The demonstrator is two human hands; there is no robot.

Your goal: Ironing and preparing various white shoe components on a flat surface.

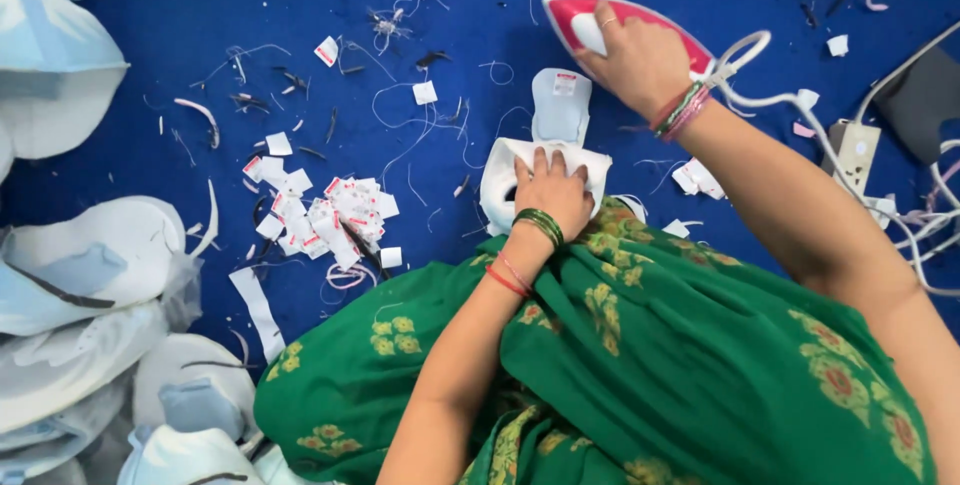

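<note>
The handle of a pink-and-white steam iron (640, 20) is closed on by the right hand (640, 55), the grip wrapped over it from above with the fingers curled round the white handle bar. The iron is held with its pointed nose away from the grip, toward the upper left, and its heel under the wrist. Just below that nose lies a pale blue padded piece (560, 105) with a small label at its top; its long axis runs from the iron down toward the person. The near end of that piece passes into a folded white fabric piece (500, 180), which is pressed flat by the left hand (552, 190), fingers together and spread on top rather than clamped around it. Of the two, the left hand is the one touching the fabric; the iron sits just beyond it, whether resting on the cloth or slightly raised cannot be told from this angle.

From the iron's heel a white cord (800, 105) is led off to the right toward a power strip (852, 150). To the left of the left hand a heap of small red-and-white labels (335, 220) is scattered on the blue floor covering (150, 55), among loose threads. Farther left, stacks of white and blue moulded cups (90, 255) are piled; no container is seen.
</note>
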